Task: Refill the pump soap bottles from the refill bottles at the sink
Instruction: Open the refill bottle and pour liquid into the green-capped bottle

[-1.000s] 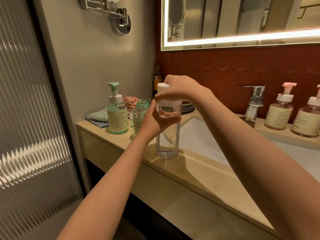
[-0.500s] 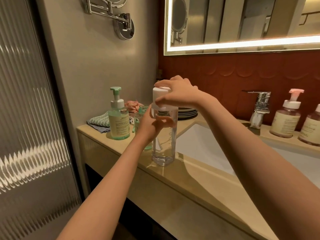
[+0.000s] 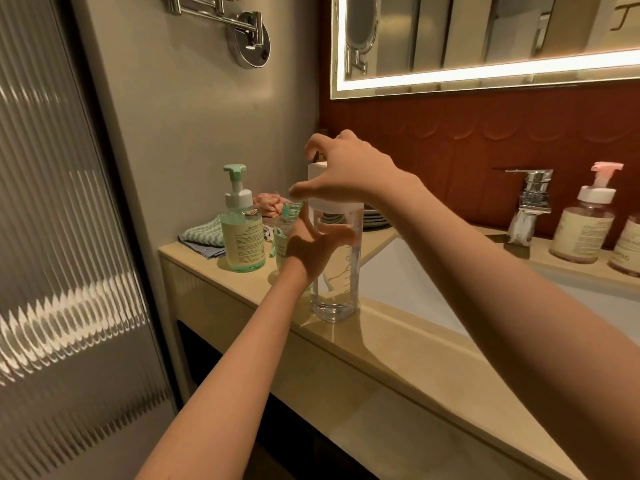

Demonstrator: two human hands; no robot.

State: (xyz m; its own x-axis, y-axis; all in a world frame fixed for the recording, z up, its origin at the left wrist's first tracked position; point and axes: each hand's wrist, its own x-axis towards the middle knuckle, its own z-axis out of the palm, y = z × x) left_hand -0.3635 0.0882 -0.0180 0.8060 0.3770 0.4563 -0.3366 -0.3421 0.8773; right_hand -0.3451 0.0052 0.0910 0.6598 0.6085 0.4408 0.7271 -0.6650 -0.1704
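A clear, nearly empty pump bottle with a white pump top stands on the beige counter at the sink's left corner. My left hand lies against its left side, fingers straight and spread, thumb across the front. My right hand hovers over the white top with fingers splayed, thumb and index off the cap. A small open green refill bottle stands just behind my left hand. A green pump bottle is to its left.
The white sink basin and chrome faucet lie to the right, with two pink pump bottles behind. A folded cloth, a pink item and stacked plates sit at the back. A ribbed glass panel is on the left.
My right hand has let go of the white pump top and spread its fingers above it. My left hand has loosened from a grip on the clear bottle to straight fingers.
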